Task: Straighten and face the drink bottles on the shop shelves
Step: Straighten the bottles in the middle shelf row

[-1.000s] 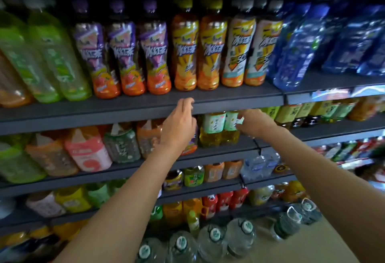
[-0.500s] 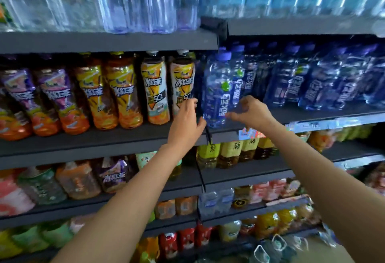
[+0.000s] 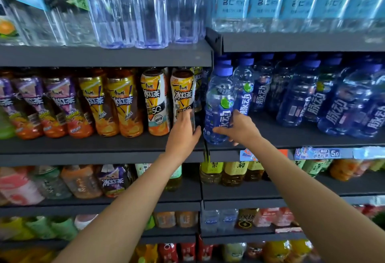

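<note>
I'm on the facing step at the shelf (image 3: 291,139) join. My right hand (image 3: 242,130) grips the low body of the blue bottle (image 3: 218,104), which stands at the shelf's front left corner. My left hand (image 3: 184,129) lies against the iced tea bottle (image 3: 182,96), fingers mostly straight, though I can't tell if they wrap it. Next I'd say: twist the blue bottle's label forward and line it up with its row.

The whole view is filled by dark grey metal shelves (image 3: 104,56), stacked in tiers and split into two bays by an upright bracket (image 3: 213,39). Price tags (image 3: 325,153) are clipped along the front edge of the right-hand shelf (image 3: 291,42).
</note>
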{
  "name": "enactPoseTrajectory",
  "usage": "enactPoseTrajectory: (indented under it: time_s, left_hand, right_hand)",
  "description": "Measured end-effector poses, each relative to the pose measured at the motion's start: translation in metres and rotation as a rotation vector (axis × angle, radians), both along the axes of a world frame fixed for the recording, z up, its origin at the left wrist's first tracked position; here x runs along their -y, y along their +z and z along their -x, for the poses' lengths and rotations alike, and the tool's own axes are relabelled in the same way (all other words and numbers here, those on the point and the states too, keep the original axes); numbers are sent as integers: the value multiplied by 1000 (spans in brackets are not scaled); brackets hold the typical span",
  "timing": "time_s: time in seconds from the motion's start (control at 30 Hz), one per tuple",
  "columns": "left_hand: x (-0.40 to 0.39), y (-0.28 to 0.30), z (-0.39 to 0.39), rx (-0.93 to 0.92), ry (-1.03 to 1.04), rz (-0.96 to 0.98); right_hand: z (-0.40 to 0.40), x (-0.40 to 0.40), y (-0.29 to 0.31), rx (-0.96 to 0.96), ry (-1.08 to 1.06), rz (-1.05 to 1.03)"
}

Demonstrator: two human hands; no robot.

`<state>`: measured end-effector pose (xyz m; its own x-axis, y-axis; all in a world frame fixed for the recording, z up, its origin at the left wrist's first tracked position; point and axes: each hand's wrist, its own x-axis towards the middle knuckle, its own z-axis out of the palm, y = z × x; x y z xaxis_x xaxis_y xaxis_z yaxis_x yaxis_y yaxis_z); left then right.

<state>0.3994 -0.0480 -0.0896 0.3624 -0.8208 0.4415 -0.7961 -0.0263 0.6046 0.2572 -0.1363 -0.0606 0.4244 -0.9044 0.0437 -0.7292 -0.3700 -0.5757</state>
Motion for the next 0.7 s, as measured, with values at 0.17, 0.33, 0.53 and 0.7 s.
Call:
enactPoseTrajectory:
  time_s: [0.17, 0.33, 0.53, 0.7]
  left_hand:
    - [-14, 7, 0, 68, 3, -31]
    - [-32, 31, 8, 134, 28, 117]
    - [-13, 56, 64, 185, -114, 222]
    - [30, 48, 106, 242, -152, 173]
  right_hand:
    - [1, -12, 13, -211, -59, 163]
    - [14, -27, 42, -111, -27, 217]
    - [69, 4, 52, 37, -210, 204]
    - [129, 63, 34, 148, -459, 127]
